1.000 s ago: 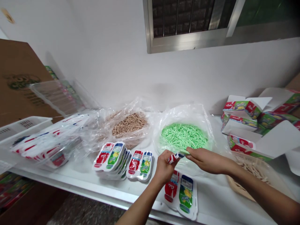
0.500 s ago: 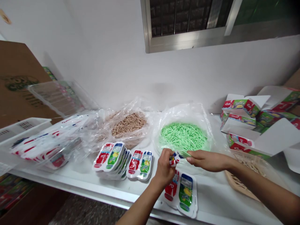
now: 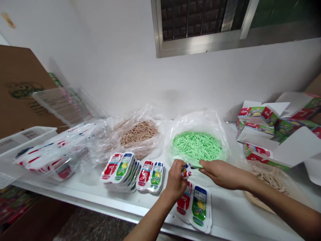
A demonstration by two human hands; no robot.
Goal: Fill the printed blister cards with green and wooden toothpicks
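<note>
My left hand (image 3: pixel 177 177) is closed around a small red, white and blue packet (image 3: pixel 186 170), held above the table with its open end toward the right. My right hand (image 3: pixel 220 173) comes in from the right, its fingers pressed together at the packet's end. Pale green sticks (image 3: pixel 197 166) show at those fingertips, partly hidden by hand and packet. Just behind both hands lies a clear bag of green sticks (image 3: pixel 198 145). Beneath them rests a stack of double packets (image 3: pixel 200 209) printed in red and green.
Left of my hands lie more packet stacks (image 3: pixel 120 169) and a bag of brown sticks (image 3: pixel 139 134). A white basket (image 3: pixel 48 132) with bagged packets stands far left, beside a cardboard box (image 3: pixel 20 87). Printed boxes (image 3: pixel 260 130) and a tan tray (image 3: pixel 258 202) of sticks are at the right.
My right hand has turned slightly, with its fingertips a little closer to the packet. My left hand keeps hold of the packet in nearly the same place.
</note>
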